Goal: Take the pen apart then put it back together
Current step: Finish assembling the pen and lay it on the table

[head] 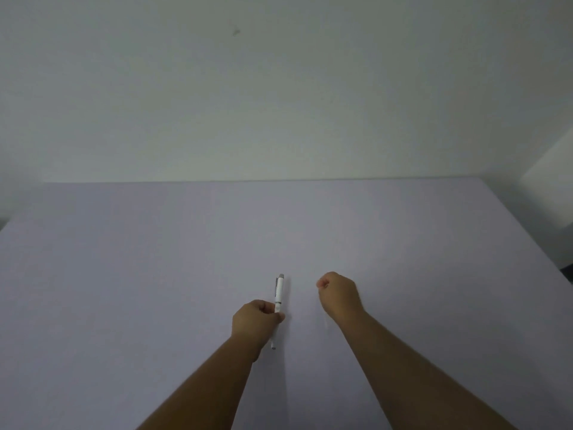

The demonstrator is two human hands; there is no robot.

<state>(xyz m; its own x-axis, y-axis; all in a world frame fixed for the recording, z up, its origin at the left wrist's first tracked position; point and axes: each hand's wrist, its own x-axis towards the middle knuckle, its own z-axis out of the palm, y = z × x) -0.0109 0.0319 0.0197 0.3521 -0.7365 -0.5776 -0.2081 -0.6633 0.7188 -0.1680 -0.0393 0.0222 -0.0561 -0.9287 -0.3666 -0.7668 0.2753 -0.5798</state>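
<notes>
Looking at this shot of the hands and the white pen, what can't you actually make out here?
Head view only:
- Middle of the pen: hidden inside the left hand, so no joint or seam shows there.
- Pen tip near the wrist: too small and blurred to tell its state.
- Right hand: curled shut, back to the camera; whether it holds a part cannot be told.
- Both elbows: cut off by the bottom edge.

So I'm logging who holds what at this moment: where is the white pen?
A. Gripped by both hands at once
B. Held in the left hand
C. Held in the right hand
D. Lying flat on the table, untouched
B: the left hand is closed around the white pen, while the right hand is a closed fist off to the side, apart from the pen.
</notes>
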